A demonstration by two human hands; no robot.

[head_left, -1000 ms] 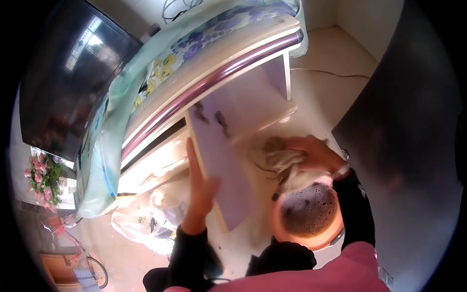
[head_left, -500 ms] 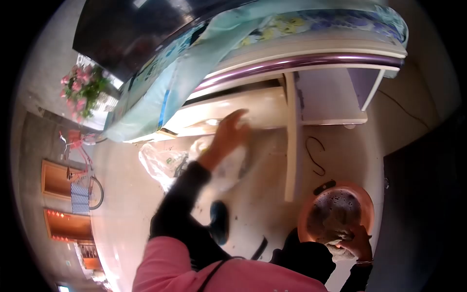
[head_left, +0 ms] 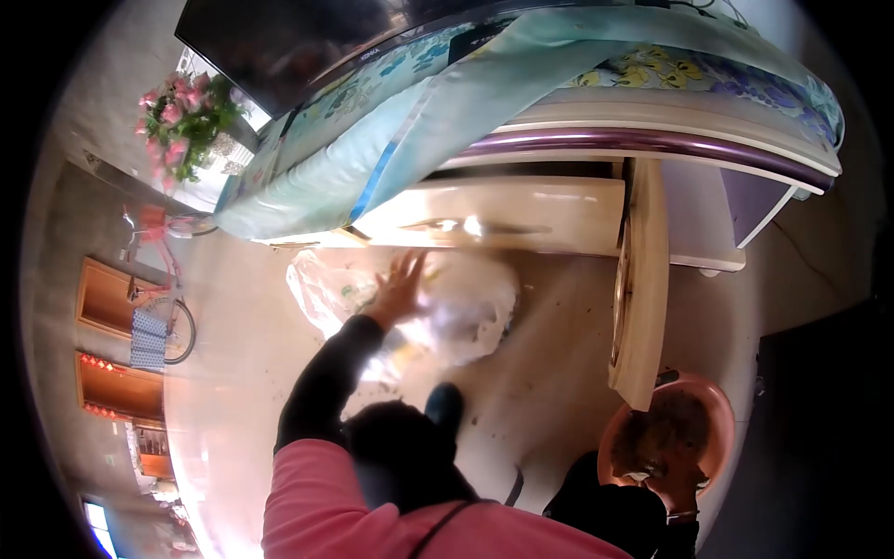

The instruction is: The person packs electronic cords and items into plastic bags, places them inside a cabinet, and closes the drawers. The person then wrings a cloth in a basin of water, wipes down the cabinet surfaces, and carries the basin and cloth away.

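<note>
My left hand (head_left: pixel 399 291) is open, fingers spread, over clear plastic bags (head_left: pixel 475 303) lying on the floor before a low cabinet (head_left: pixel 521 205). Whether it touches the plastic I cannot tell. At the lower right my right hand (head_left: pixel 678 486) is down inside a pink-orange basin (head_left: pixel 724 419) of dark, murky water. Its fingers close on a wet greyish cloth (head_left: pixel 652 458), most of it under the hand and in the water.
An opened cabinet door (head_left: pixel 643 289) juts out between the bags and the basin. A pale green cloth cover (head_left: pixel 400 140) drapes over the cabinet top, below a television (head_left: pixel 279 56). Pink flowers (head_left: pixel 177 121) and a bicycle (head_left: pixel 163 298) are at left. My shoe (head_left: pixel 444 405) is near the bags.
My left hand has moved down from the cabinet front to over the plastic bags, fingers spreading. My right hand has lowered the cloth deeper into the basin. The view has shifted.
</note>
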